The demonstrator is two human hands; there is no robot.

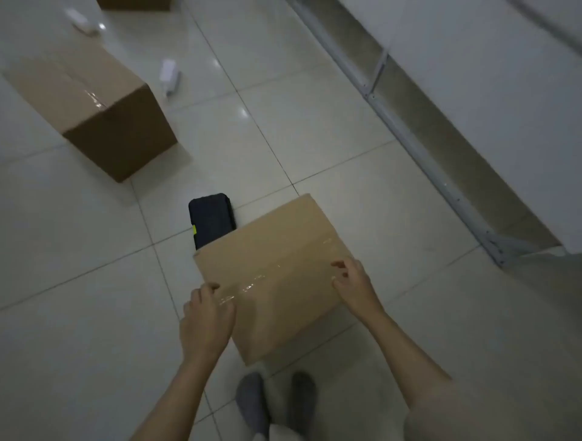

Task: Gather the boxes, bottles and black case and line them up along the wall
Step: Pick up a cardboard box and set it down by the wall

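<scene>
A taped cardboard box (277,251) is right in front of me. My left hand (206,318) grips its left edge and my right hand (352,285) grips its right edge, with the fingers of both curled over the top. A black case (211,218) with a yellow-green tab lies on the floor just beyond the box, which hides part of it. A larger cardboard box (94,110) stands on the floor at the upper left. A white bottle (170,77) lies beyond it, and another white bottle (80,20) lies at the top left.
The floor is pale glossy tile. A white metal rack frame (425,157) runs along the wall on the right. The edge of a further brown box (135,3) shows at the top. My feet in grey socks (252,399) are below the held box.
</scene>
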